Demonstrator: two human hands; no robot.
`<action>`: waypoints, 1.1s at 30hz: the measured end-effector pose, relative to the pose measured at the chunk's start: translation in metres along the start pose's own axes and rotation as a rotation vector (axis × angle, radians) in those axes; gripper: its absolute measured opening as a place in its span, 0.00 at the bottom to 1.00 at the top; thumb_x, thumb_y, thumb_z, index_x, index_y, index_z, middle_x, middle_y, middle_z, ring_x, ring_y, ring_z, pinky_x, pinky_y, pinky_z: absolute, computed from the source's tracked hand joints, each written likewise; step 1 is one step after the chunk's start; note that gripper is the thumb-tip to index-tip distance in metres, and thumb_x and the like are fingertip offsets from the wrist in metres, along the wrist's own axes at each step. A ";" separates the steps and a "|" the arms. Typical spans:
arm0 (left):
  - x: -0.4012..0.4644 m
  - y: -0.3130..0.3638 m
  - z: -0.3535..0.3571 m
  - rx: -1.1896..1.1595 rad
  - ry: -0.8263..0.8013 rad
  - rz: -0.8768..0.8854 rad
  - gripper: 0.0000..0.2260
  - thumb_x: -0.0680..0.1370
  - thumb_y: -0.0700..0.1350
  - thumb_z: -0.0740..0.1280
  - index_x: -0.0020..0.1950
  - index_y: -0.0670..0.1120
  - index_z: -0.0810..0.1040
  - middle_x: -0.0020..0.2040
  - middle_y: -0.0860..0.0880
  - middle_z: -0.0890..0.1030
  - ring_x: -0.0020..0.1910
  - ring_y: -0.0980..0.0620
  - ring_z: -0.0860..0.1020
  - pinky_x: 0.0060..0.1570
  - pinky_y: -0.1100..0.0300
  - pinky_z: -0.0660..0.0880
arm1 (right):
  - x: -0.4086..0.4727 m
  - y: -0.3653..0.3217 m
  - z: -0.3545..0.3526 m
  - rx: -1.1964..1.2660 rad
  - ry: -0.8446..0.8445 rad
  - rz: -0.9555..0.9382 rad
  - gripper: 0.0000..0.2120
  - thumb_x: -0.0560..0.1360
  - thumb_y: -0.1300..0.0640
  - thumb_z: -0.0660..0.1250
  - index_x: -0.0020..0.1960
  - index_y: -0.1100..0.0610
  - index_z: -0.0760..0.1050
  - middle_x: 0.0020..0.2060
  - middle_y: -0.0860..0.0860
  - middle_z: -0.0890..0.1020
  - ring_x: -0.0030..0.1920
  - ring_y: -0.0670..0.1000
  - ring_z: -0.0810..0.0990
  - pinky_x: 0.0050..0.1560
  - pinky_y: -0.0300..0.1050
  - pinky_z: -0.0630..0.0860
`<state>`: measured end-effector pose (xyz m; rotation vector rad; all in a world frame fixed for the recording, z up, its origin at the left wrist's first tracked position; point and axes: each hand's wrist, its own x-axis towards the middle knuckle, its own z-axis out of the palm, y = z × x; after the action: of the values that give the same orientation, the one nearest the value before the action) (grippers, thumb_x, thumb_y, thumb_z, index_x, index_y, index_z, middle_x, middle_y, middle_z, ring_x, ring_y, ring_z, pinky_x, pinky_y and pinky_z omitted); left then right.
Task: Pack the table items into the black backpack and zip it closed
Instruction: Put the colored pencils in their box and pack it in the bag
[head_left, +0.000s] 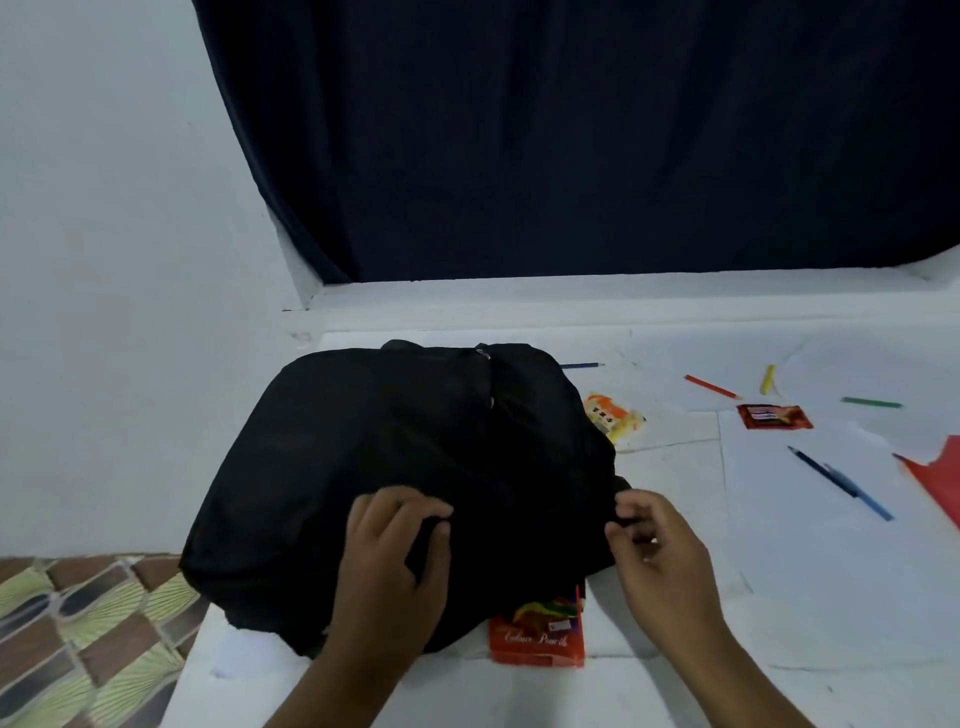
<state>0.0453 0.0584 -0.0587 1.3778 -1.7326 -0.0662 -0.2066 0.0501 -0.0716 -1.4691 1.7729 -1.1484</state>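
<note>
The backpack lies at the near left of the surface. I pinch its near fabric with left hand and right hand; advise locating the zipper pull before loading the pencils.

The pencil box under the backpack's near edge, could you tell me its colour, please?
Orange-red, with a multicoloured picture; the pencil box shows only in the head view.

Black backpack: soft, slumped flat at the table's left end. Orange colour-pencil box: partly tucked under its near edge. Yellow snack packet: just beside its right side. Red packet, scattered pencils — red, yellow, green, blue — and blue pens: loose, farther right
</note>
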 end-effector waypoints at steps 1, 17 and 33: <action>-0.010 0.006 0.005 -0.030 -0.030 0.046 0.07 0.78 0.46 0.65 0.48 0.46 0.82 0.47 0.54 0.78 0.49 0.54 0.74 0.55 0.65 0.70 | -0.006 0.004 0.000 -0.014 -0.006 -0.004 0.13 0.75 0.65 0.71 0.52 0.48 0.77 0.43 0.44 0.81 0.43 0.40 0.78 0.42 0.28 0.74; -0.112 0.025 0.051 0.382 -0.187 -0.148 0.15 0.70 0.62 0.65 0.51 0.57 0.80 0.56 0.50 0.71 0.55 0.44 0.70 0.52 0.50 0.67 | -0.054 0.023 -0.003 -0.087 -0.419 0.094 0.20 0.76 0.56 0.69 0.64 0.44 0.66 0.52 0.43 0.80 0.44 0.42 0.81 0.39 0.32 0.75; -0.110 0.010 0.046 0.245 -0.223 -0.153 0.13 0.71 0.63 0.65 0.41 0.56 0.82 0.47 0.57 0.65 0.47 0.53 0.66 0.46 0.53 0.64 | -0.052 -0.011 0.022 0.334 -0.135 0.581 0.07 0.70 0.62 0.76 0.44 0.66 0.82 0.34 0.56 0.85 0.33 0.51 0.83 0.31 0.42 0.76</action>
<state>0.0054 0.1289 -0.1464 1.7376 -1.8621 -0.0983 -0.1701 0.0946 -0.0773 -0.7448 1.6557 -0.9489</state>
